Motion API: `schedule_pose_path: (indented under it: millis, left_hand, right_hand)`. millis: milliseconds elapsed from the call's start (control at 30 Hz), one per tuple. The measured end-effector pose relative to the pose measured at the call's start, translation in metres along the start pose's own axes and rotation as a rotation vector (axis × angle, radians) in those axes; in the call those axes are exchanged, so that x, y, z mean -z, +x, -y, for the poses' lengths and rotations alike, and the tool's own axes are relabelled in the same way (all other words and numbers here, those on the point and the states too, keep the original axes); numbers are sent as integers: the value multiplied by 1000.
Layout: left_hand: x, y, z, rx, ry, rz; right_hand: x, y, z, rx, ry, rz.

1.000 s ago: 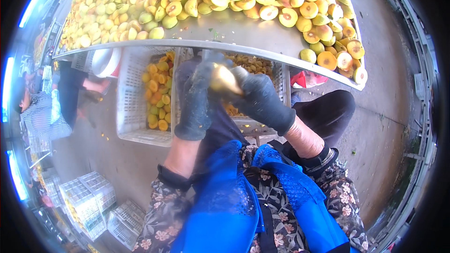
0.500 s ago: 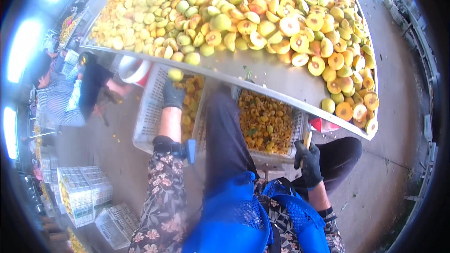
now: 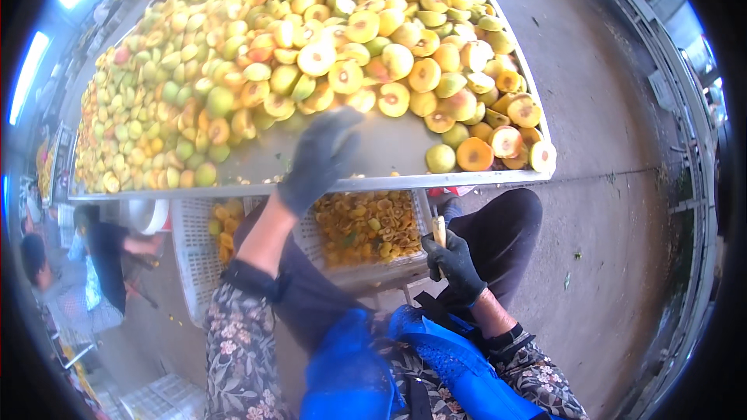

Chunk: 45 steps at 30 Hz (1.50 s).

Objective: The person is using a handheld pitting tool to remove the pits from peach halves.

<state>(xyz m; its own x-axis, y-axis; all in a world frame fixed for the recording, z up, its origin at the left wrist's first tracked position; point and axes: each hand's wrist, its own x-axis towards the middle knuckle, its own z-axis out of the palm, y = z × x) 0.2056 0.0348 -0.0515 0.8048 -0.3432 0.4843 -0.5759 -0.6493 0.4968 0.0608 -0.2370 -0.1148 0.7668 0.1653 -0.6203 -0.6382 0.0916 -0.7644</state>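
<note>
My left hand (image 3: 323, 157), in a dark grey glove, reaches over the near rim of the metal tray (image 3: 377, 183). Its fingers are stretched out and somewhat blurred, just short of the heap of cut yellow-green peaches (image 3: 342, 78). No fruit shows in it. Lower and to the right, my gloved right hand (image 3: 457, 264) is closed around a tool with a pale wooden handle (image 3: 440, 231); its working end cannot be made out. Many peaches lie cut face up, showing reddish-brown centres.
Under the tray stand a crate (image 3: 194, 253) with yellow fruit pieces and another holding brownish-yellow cut scraps (image 3: 366, 225). A white bucket (image 3: 146, 215) is at the left, near a seated person (image 3: 74, 264). Metal railing (image 3: 661, 39) runs along the right.
My left hand has moved from above the left crate, where a fruit was at its fingertips, up over the tray without it. The right hand still holds the tool. The view has shifted.
</note>
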Motion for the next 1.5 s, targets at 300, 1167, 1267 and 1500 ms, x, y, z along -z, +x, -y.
schedule_pose_path:
  millis: [300,1167,1267,1500]
  left_hand:
    - [-116,69,24,-3,470,280]
    - [-8,-71,-127,604,-1227,-668]
    - [10,-84,-128,557,-1276,-482]
    - [9,-94,-146,651,-695,-701]
  right_hand:
    - [35,-26,10,57,52,-54]
    - [-82,-32,73,1059,-661,33]
    - [-87,-44,68,1087,-906,-14]
    - [-100,-57,64,1110,-1206,-41]
